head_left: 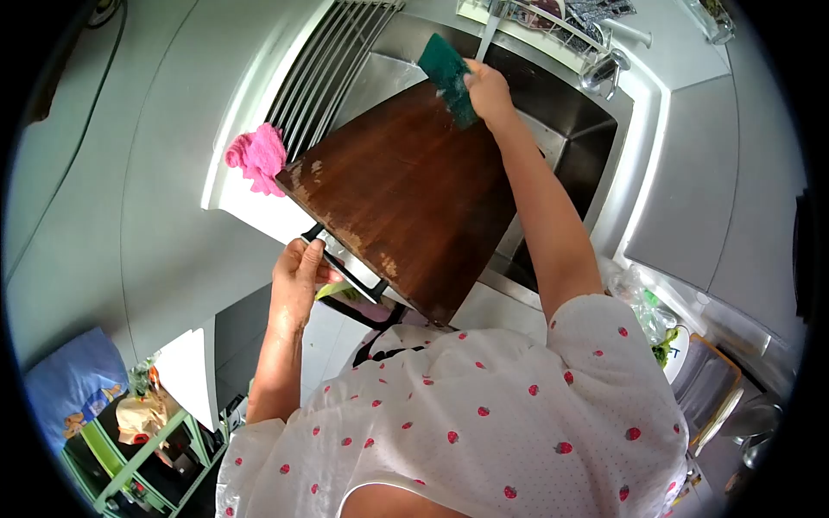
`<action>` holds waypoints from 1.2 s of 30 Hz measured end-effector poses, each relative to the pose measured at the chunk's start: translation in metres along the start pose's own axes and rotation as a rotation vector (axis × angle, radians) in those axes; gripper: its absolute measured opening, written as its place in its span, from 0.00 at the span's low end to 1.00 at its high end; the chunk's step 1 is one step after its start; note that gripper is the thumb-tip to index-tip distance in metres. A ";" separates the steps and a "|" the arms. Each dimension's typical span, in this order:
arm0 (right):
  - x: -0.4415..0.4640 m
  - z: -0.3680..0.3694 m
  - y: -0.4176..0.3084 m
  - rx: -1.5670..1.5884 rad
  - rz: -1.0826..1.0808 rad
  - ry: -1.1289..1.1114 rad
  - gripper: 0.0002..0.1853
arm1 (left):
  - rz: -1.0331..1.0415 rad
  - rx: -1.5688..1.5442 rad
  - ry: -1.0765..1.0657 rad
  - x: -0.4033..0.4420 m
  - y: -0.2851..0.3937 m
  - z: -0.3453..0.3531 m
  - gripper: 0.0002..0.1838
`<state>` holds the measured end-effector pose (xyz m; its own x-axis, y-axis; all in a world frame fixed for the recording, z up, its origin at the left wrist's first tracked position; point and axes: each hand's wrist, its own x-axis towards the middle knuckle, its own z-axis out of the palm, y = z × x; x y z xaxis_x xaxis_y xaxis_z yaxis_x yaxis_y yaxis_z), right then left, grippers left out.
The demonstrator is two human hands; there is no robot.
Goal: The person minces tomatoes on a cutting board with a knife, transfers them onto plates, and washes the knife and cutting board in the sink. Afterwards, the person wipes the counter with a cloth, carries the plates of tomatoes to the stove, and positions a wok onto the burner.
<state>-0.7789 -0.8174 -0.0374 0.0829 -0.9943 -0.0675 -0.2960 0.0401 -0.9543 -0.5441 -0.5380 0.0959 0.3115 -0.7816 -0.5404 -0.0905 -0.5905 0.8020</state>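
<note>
A large dark brown wooden cutting board [406, 190] lies tilted across the sink [596, 155]. Pale worn patches run along its near-left edge. On that edge is a black-and-metal handle [345, 269], and the fingers of my left hand [298, 272] are wrapped around it. My right hand [490, 93] grips a green scouring pad [445, 73] at the far end of the board. Whitish wet streaks show on the pad, whose lower end meets or hangs just over the board's surface; I cannot tell which.
A metal drying rack [324, 73] spans the sink's left side, with a pink cloth [257, 159] beside it. The faucet [490, 30] and a wire basket [553, 22] are at the back. Dishes and a clear plastic bag [635, 293] sit at right. A green shelf [142, 462] stands lower left.
</note>
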 end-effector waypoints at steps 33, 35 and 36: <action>-0.002 -0.049 -0.074 -0.197 0.007 0.035 0.16 | 0.245 -0.617 0.024 0.218 0.117 0.234 0.19; -0.004 -0.048 -0.074 0.248 -0.012 0.105 0.14 | 0.522 -0.334 0.164 0.243 0.109 0.194 0.24; 0.000 -0.048 -0.077 0.383 0.145 0.158 0.12 | 0.633 -0.079 0.396 0.238 0.119 0.167 0.27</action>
<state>-0.8019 -0.8249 0.0496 -0.0890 -0.9775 -0.1914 0.0826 0.1843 -0.9794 -0.6386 -0.8279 0.0208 0.5409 -0.8274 0.1508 -0.3025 -0.0240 0.9529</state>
